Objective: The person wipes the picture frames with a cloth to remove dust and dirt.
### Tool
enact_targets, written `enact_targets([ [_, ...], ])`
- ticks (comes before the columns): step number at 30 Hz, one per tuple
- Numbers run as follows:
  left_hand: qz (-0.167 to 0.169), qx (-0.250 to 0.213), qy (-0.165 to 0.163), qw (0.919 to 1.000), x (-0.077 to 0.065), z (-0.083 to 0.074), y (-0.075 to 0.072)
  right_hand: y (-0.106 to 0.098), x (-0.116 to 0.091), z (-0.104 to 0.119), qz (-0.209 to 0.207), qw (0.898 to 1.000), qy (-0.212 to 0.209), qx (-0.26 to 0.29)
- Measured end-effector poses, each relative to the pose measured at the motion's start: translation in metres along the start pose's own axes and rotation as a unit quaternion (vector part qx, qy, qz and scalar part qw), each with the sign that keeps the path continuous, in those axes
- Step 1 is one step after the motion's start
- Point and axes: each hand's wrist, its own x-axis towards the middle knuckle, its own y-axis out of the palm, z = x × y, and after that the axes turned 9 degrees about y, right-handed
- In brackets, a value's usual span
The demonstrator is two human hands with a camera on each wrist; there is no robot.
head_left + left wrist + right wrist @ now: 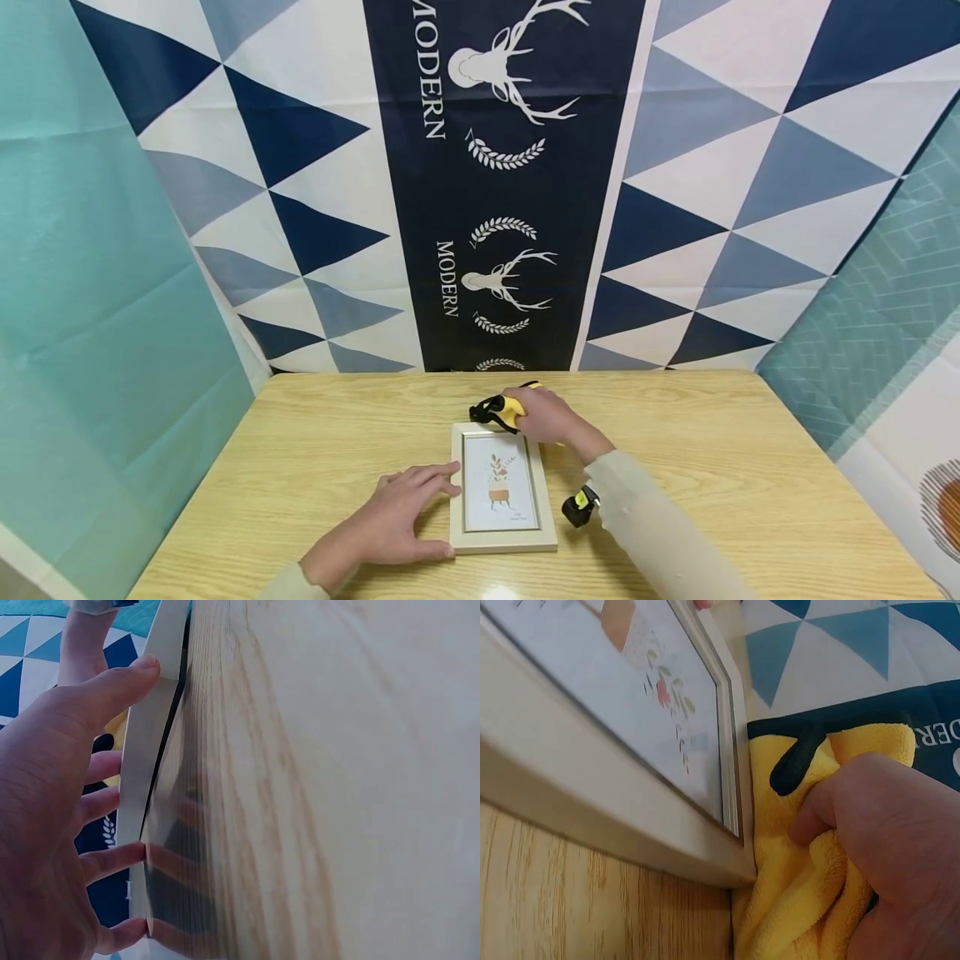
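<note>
A cream picture frame (pixel 503 548) lies face up on the wooden table, showing a print of a potted plant. Along its left side my left hand (pixel 405 517) is spread, and in the left wrist view the fingertips and thumb (pixel 142 664) rest at the frame's outer edge. Past the far edge of the frame, my right hand (pixel 546 414) grips a bunched yellow cloth (pixel 512 409) with black edging. Seen from the right wrist, the cloth (pixel 780 817) bulges beside the frame's corner, with folds around the thumb and fingers; part of it is hidden under the hand.
Beside my right sleeve is a small black object (pixel 577 510) with a yellow-green patch. The light wood table (pixel 337 433) ends at a hanging cloth (pixel 510 192) with triangles and deer heads. Teal fabric (pixel 112 333) hangs on the left.
</note>
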Motion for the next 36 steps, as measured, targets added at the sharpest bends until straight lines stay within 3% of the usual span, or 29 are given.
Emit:
enact_targets([
  [7, 0.0, -0.01, -0.002, 0.9999, -0.002, 0.0, -0.003, 0.001, 0.0, 0.019, -0.001, 0.999, 0.017, -0.035],
  [14, -0.003, -0.002, 0.004, 1.0, -0.004, -0.001, -0.004, 0.007, 0.006, 0.028, -0.011, 0.999, -0.015, -0.044],
  [16, -0.002, -0.001, 0.004, 1.0, -0.004, 0.0, -0.003, 0.014, 0.012, 0.024, -0.019, 0.998, -0.035, -0.04],
  [19, -0.001, 0.002, 0.005, 1.0, -0.003, 0.0, -0.002, 0.042, 0.038, -0.001, -0.025, 0.998, -0.05, -0.034],
  [23, -0.001, 0.004, 0.007, 1.0, -0.003, 0.0, -0.001, 0.056, 0.048, 0.002, -0.014, 0.998, -0.04, -0.037],
  [26, -0.001, 0.004, 0.006, 1.0, -0.003, 0.0, -0.001, 0.052, 0.039, 0.027, -0.009, 0.998, -0.051, -0.041],
  [28, -0.003, 0.005, 0.006, 1.0, -0.004, 0.0, 0.0, 0.066, 0.046, 0.02, -0.02, 0.996, -0.073, -0.045],
  [31, -0.006, 0.007, 0.008, 0.9999, -0.004, 0.001, 0.001, 0.071, 0.05, 0.02, -0.018, 0.996, -0.074, -0.045],
  [36, -0.009, 0.007, 0.012, 0.9999, -0.002, 0.002, 0.003, 0.067, 0.048, 0.02, -0.013, 0.997, -0.054, -0.045],
])
